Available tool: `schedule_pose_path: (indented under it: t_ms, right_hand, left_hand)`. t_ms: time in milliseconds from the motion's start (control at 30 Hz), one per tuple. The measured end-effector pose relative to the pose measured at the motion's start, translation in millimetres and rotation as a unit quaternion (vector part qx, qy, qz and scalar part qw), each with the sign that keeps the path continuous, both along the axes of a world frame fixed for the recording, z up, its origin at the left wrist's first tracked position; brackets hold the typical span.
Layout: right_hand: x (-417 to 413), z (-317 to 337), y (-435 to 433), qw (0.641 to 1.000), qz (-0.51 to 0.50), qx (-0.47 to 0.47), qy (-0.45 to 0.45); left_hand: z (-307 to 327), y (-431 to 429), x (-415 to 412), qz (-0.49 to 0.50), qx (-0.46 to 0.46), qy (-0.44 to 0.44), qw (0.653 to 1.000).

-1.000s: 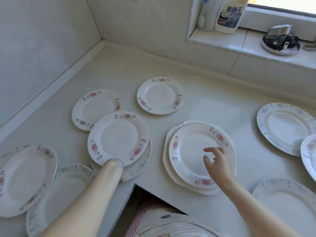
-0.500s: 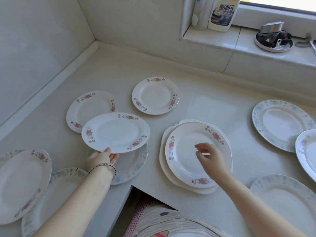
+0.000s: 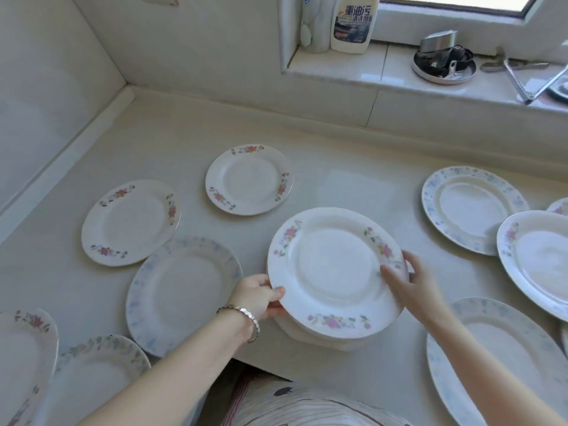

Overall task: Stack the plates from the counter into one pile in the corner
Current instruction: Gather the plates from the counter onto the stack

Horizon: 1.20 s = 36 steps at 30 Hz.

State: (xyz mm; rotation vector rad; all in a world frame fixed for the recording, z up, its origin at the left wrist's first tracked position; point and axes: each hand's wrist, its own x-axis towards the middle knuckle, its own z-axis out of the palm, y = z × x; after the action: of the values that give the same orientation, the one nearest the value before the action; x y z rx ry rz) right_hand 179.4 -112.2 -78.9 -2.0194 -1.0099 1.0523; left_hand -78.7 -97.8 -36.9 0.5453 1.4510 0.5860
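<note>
A white plate with pink flowers [image 3: 332, 272] lies on top of a small pile of plates [image 3: 307, 335] near the counter's front edge. My left hand [image 3: 258, 298] grips its left rim and my right hand [image 3: 412, 281] grips its right rim, thumb on top. To the left a blue-rimmed plate [image 3: 181, 290] lies bare on the counter. Two smaller pink-flowered plates [image 3: 130, 222] [image 3: 249, 179] lie further back. The counter corner [image 3: 129, 87] at the back left holds no plates.
More plates lie at the right: a blue-rimmed one [image 3: 470, 207], a pink-flowered one [image 3: 541, 256] and a blue one [image 3: 498, 348] near the front. Two plates [image 3: 24, 358] [image 3: 98, 373] overlap at the bottom left. A detergent bottle [image 3: 353, 23] and a metal dish [image 3: 442, 63] stand on the window sill.
My left hand carried the pink-flowered plate rightward off the blue-rimmed plate and onto the central pile. My right hand moved to the plate's right rim.
</note>
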Motion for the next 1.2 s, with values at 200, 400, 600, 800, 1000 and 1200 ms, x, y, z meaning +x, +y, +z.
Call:
schedule_pose_path:
  t_ms: [200,400,600,800,1000,1200]
  right_hand:
    - [2,-33,-34,0.997,-0.007,-0.063,-0.038]
    - [-2,-42,-36,0.982,0.021,-0.092,-0.164]
    - [-9,-41,-23,0.957,0.052,-0.118,-0.259]
    - [-20,-43,-6,0.997,-0.059,-0.006,-0.045]
    - [-32,-47,-5,0.987,-0.142,0.020,0.066]
    - [-30,-46,-7,0.986,-0.148,0.010,0.072]
  left_hand:
    - [-36,12,8,-0.186,-0.030,0.219,0.957]
    - [-51,15,6,-0.274,-0.059,0.272,0.921]
    - [-41,24,7,-0.459,0.037,0.413,0.785]
    - [-41,19,18,-0.244,0.052,0.324,0.912]
    - [-43,11,22,-0.042,0.040,0.130,0.990]
    - [-46,13,10,-0.075,0.041,0.044,0.995]
